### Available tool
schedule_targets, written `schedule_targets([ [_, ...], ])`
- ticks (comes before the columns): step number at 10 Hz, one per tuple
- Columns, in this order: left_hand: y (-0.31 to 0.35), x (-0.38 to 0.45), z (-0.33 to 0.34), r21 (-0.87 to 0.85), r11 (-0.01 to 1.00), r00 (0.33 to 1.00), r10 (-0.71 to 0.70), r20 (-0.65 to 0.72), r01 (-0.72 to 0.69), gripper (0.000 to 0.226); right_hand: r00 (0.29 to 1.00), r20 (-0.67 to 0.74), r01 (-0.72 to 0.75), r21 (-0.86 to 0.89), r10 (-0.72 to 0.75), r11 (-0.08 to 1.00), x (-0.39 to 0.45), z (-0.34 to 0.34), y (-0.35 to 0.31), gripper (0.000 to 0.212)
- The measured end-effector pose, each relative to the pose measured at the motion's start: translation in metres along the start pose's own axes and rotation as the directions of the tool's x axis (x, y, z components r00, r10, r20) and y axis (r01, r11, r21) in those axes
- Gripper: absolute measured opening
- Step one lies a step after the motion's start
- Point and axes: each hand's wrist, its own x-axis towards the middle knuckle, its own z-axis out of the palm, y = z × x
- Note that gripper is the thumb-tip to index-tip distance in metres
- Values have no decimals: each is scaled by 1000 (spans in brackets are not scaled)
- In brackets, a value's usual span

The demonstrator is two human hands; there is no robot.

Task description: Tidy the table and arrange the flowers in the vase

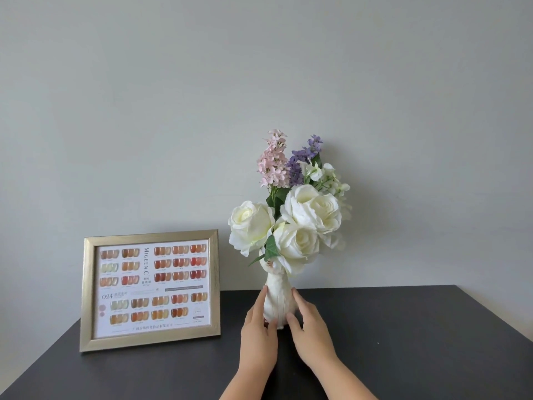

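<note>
Head view: the frame [150,290] stands left on the table [403,342]; keep the vase [278,298] apart from it. Your left hand [258,327] and right hand [310,327] cup the vase base, fingers straight and together against its sides. Press evenly and low, since the flowers [291,220] probably make it top-heavy.

A white textured vase [277,301] is stood upright on the dark table [403,342], toward its far edge. White roses [302,223] are packed at its mouth, with pink sprigs [273,160] at 11 o'clock and purple sprigs [302,160] at 1 o'clock above them.
</note>
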Motion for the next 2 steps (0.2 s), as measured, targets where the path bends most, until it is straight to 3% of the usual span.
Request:
schedule_targets([
  [2, -1, -25, -1, -26, 1000, 1000, -3, 5, 3, 66, 992, -106, -50, 124, 64, 991, -14, -9, 2, 45],
])
